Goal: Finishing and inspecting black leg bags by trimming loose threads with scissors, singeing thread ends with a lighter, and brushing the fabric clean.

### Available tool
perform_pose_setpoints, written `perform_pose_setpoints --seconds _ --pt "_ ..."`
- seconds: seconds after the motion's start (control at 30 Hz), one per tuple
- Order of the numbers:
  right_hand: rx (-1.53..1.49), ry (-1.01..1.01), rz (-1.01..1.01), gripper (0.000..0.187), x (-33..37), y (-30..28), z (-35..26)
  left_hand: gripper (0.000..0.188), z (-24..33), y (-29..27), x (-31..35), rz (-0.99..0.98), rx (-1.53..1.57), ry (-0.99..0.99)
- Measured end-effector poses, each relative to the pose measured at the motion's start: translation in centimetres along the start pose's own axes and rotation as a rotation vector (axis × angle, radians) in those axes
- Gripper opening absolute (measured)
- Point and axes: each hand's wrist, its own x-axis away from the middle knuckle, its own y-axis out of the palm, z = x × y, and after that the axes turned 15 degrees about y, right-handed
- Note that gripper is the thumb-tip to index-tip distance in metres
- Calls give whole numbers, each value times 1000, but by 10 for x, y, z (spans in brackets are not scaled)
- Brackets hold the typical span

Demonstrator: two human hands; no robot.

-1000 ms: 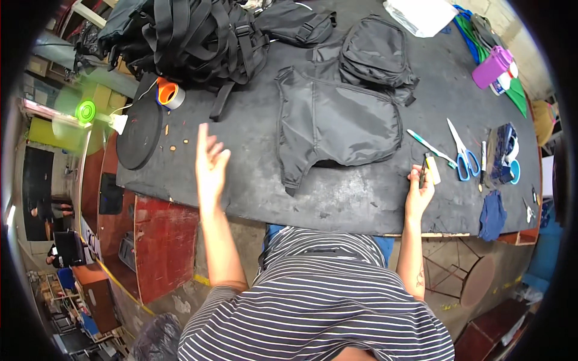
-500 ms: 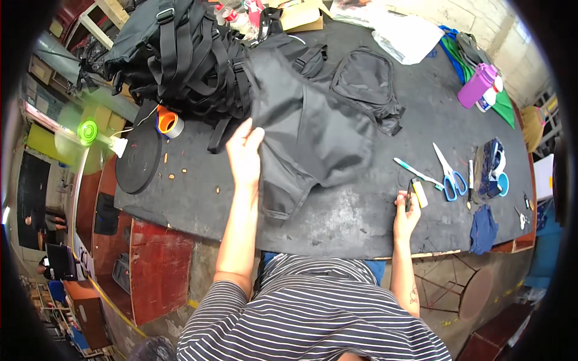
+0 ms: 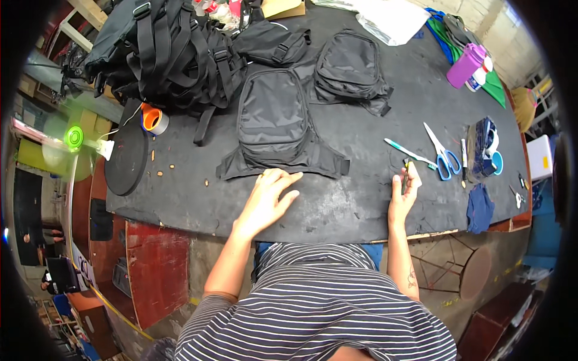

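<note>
A small black bag [image 3: 274, 114] with a zipped front pocket and flared lower corners lies flat on the dark table, front side up. My left hand [image 3: 267, 201] is open just below its bottom edge; the thumb stands apart and the fingertips reach the edge. Farther right, my right hand [image 3: 404, 195] is closed around a small yellow-and-black tool [image 3: 408, 165], mostly hidden by the fingers. Just beyond that hand lie a white and teal toothbrush [image 3: 409, 153] and blue-handled scissors [image 3: 444, 157].
A similar black bag [image 3: 349, 66] lies behind, beside a heap of black strapped bags [image 3: 174, 54]. An orange tape roll [image 3: 155, 119] sits at left near a spinning green fan [image 3: 74, 138]. On the right are a purple bottle [image 3: 466, 66], a dark box [image 3: 481, 149] and blue cloth [image 3: 480, 209].
The black bag, held up by my left hand before, now lies flat with its pocket side up. My left hand has let go and moved nearer me. My right hand keeps its small tool.
</note>
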Motion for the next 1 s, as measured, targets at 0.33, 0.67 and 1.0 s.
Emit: perform_pose_setpoints --seconds 0.33,0.67,1.0 --pt "-94 109 54 17 2 -4 8 28 -15 26 -19 263 -459 114" --pt "-474 426 -201 18 17 21 -30 61 -4 41 -46 320 541 185" --pt "-813 684 -764 21 34 68 -81 78 30 54 -72 558 2301 -61"
